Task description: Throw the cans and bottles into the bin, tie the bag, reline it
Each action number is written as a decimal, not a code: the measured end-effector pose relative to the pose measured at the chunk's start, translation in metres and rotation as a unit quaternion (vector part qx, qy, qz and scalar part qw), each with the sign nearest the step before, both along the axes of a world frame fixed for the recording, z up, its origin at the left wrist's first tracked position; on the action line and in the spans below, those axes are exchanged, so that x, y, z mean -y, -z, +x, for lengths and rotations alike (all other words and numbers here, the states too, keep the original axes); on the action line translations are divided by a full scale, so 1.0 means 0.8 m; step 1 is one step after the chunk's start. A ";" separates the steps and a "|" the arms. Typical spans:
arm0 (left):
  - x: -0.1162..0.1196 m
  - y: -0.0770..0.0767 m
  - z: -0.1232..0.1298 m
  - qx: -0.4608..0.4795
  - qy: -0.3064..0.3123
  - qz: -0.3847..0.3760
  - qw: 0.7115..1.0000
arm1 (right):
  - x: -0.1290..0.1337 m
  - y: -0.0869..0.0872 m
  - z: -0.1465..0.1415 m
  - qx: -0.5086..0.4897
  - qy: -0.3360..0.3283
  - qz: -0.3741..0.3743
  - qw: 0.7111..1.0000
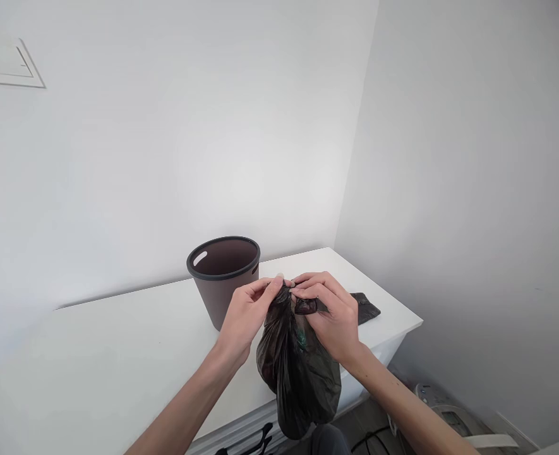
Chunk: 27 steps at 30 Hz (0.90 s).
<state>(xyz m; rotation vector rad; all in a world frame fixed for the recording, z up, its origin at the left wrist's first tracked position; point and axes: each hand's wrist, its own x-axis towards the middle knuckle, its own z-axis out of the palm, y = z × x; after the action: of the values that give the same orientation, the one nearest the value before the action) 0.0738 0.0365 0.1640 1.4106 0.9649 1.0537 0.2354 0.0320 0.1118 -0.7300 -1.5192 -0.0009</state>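
A filled black garbage bag [302, 379] hangs from both hands in front of the table's near edge, its neck gathered into folds at the top. My left hand [248, 309] pinches the gathered neck from the left. From the right, my right hand [331, 309] grips the same neck, with a loose flap of plastic beside its fingers. The fingertips of both hands nearly meet. Something green shows faintly through the thin plastic. Just behind my left hand stands a brown trash can [208, 291] with a dark rim and oval handle holes, upright.
The trash can stands on a white table [118, 354] against the wall. Flat folded black plastic [367, 308] lies near its right end. A light switch [18, 63] is at upper left. On the floor at lower right are a grey appliance [443, 404] and a black cable [371, 439].
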 end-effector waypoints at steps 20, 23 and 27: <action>-0.005 0.085 -0.012 0.085 -0.195 0.034 0.977 | 0.101 0.080 0.075 -0.017 0.128 -0.264 0.956; 0.008 0.061 0.004 0.064 -0.157 0.056 0.984 | 0.090 0.039 0.047 0.063 0.112 -0.222 0.967; 0.029 0.034 0.012 0.042 -0.105 0.101 0.988 | 0.059 0.004 0.001 0.239 0.106 -0.245 0.934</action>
<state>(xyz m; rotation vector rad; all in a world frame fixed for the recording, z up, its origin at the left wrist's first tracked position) 0.0833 0.0132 0.1371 1.4367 0.9830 1.3887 0.2362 -0.0155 0.1087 -1.3689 -1.9205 0.0423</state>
